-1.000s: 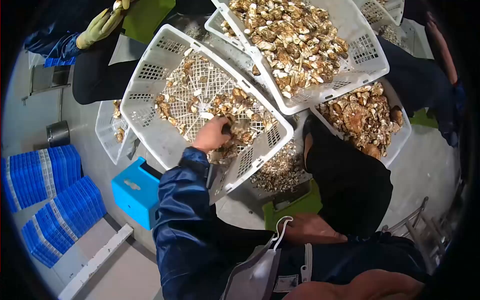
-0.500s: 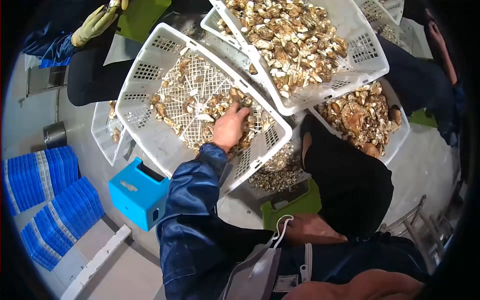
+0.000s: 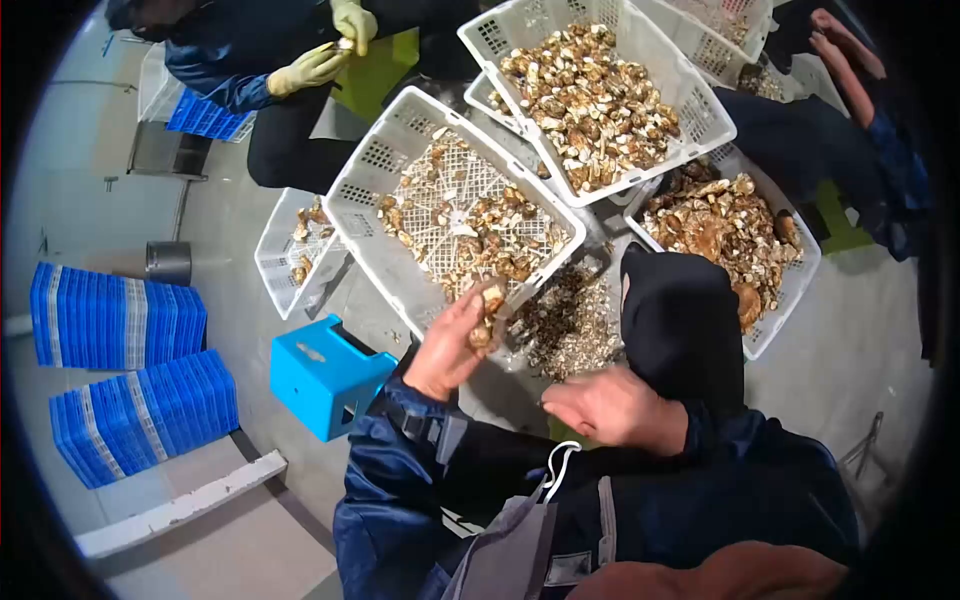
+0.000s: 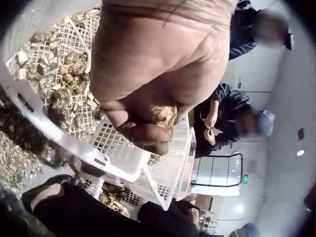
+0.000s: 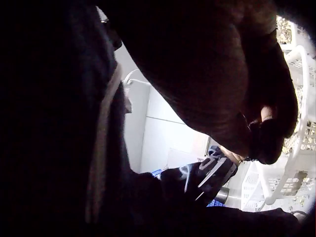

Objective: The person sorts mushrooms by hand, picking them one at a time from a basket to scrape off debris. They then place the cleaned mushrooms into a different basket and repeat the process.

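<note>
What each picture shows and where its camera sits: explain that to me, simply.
There is no machine here, only a person's bare hands. The wide picture comes from a camera on the head, looking down; the other two come from cameras on the left and right wrists.

The left hand holds brown-and-white mushroom pieces by the near white crate, where more lie scattered. The right hand is beside it with curled fingers; its view is too dark to tell whether it holds anything. A fuller white crate stands beyond, and small scraps lie on the floor.
</note>
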